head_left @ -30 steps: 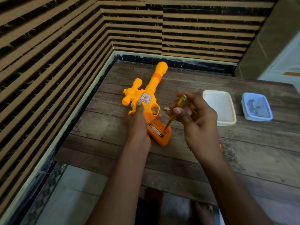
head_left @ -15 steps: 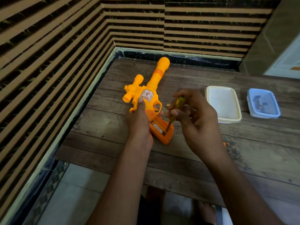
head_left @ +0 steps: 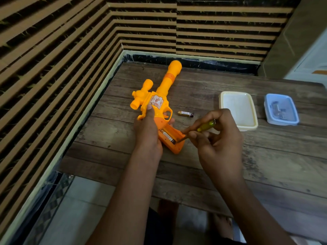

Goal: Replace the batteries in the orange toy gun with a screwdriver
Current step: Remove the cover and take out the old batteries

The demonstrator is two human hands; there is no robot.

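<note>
The orange toy gun (head_left: 160,96) lies on the wooden table (head_left: 265,156), barrel pointing away, its handle's battery compartment open toward me. My left hand (head_left: 147,129) grips the gun's body just above the handle. My right hand (head_left: 215,138) holds a yellow-handled screwdriver (head_left: 206,125), and the tip reaches into the lower end of the compartment against a battery inside (head_left: 167,136). A loose battery (head_left: 185,113) lies on the table to the right of the trigger.
A cream plastic tray (head_left: 238,110) sits to the right of my right hand. Farther right stands a blue lidded box (head_left: 281,109) with small items inside. Striped walls close the table's left and far sides. The table's front edge runs under my forearms.
A battery now lies on the table beside the trigger; none lay there before. My right hand has lowered and tilted the screwdriver flatter, with the tip at the compartment's lower end.
</note>
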